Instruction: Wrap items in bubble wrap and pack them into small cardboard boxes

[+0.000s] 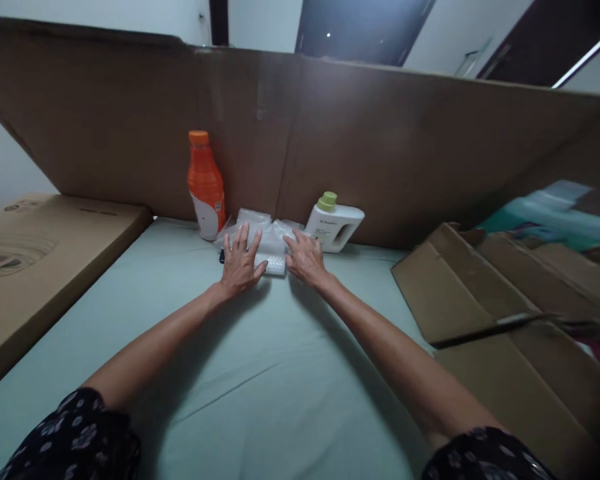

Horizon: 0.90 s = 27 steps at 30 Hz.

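At the far edge of the pale green sheet [260, 400], against the tall brown cardboard wall [380, 153], I see both hands flat on a crumpled clear bubble-wrap sheet [265, 237]. My left hand [240, 263] lies released, fingers spread, pressing the wrap down; my right hand [305, 259] rests on it likewise, gripping nothing. I judge the work barely begun: the wrap is bunched, and nothing sits inside it. I count two bottles: one orange plastic bottle [206, 187] upright just left of the wrap, one white jug with a green cap [334, 225] just right. Folded cardboard [505, 320] lies at right, well apart.
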Motion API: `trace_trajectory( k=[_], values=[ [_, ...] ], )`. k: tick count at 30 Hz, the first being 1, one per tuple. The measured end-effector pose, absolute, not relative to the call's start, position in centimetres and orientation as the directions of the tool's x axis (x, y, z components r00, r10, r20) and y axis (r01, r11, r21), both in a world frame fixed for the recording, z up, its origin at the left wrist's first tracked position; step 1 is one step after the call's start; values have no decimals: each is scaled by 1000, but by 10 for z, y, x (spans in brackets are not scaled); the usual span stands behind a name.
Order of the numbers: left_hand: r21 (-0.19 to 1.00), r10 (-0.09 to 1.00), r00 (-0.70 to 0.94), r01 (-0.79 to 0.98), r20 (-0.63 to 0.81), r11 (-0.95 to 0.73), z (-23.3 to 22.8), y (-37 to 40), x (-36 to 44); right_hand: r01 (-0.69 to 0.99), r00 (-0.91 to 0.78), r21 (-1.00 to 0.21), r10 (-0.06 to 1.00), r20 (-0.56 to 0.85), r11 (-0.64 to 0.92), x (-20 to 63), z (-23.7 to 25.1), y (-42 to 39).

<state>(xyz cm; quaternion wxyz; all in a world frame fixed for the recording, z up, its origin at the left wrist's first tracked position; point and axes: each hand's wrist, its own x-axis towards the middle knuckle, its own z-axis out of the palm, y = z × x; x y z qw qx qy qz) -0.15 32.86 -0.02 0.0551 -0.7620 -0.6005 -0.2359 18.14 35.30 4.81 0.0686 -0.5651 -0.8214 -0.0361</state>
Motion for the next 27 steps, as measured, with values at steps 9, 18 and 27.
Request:
trace_trajectory(
  k=[9, 18, 27],
  values=[
    [140, 948, 300, 940, 102, -313, -21, 333, 5, 821, -379, -398, 912, 158, 410, 208, 15, 187],
    [108, 840, 432, 867, 328, -487, -37, 207, -25, 992, -119, 49, 711, 693, 118, 355, 76, 9],
    [363, 807, 432, 734, 401, -574, -59, 84, -11, 981, 119, -192, 718, 685, 20, 443, 96, -11]
  ],
)
